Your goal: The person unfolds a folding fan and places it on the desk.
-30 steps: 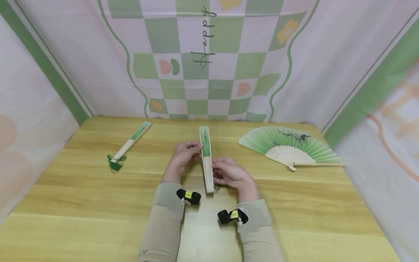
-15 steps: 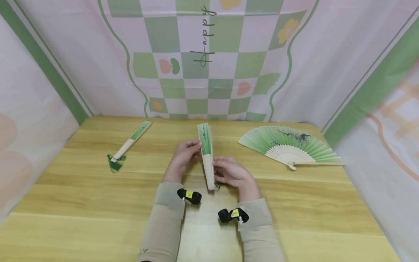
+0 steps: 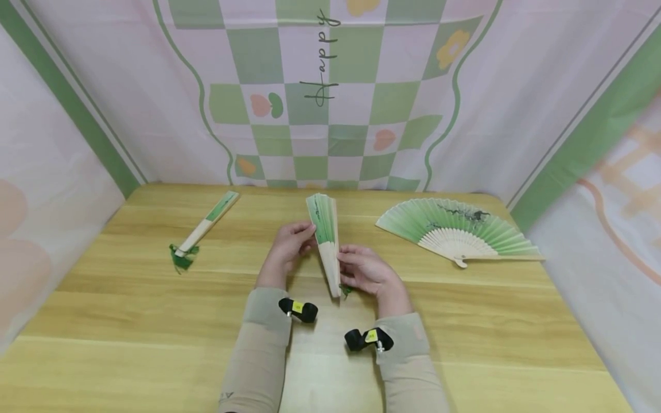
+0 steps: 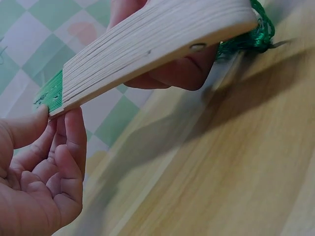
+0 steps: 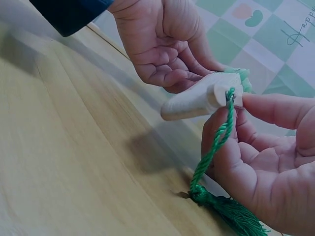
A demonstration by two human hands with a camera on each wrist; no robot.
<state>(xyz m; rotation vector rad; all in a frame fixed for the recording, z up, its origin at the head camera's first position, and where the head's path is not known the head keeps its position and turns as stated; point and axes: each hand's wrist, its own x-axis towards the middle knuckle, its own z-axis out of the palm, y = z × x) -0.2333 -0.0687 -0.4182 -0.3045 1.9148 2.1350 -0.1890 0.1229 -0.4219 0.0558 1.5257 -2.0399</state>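
A folding fan (image 3: 325, 241) with green pleats and pale wooden ribs is held above the table, slightly spread at its far end. My left hand (image 3: 292, 244) pinches its left edge at the green part between thumb and fingers. On the other edge, lower along the ribs, my right hand (image 3: 365, 269) pinches the fan between thumb and fingers. A green tassel (image 5: 231, 211) on a twisted cord hangs from the fan's pivot end in the right wrist view. The metal rivet (image 4: 198, 47) shows near that end in the left wrist view.
A closed folding fan (image 3: 209, 221) with a green tassel (image 3: 183, 257) lies at the left of the wooden table (image 3: 155, 338). At the right lies a fully spread green fan (image 3: 457, 229) with dark branch drawings. A checkered cloth (image 3: 310, 103) hangs behind the table.
The held fan has gone from closed to slightly spread, its left edge moving left with my left hand. My right hand has shifted a little to the right.
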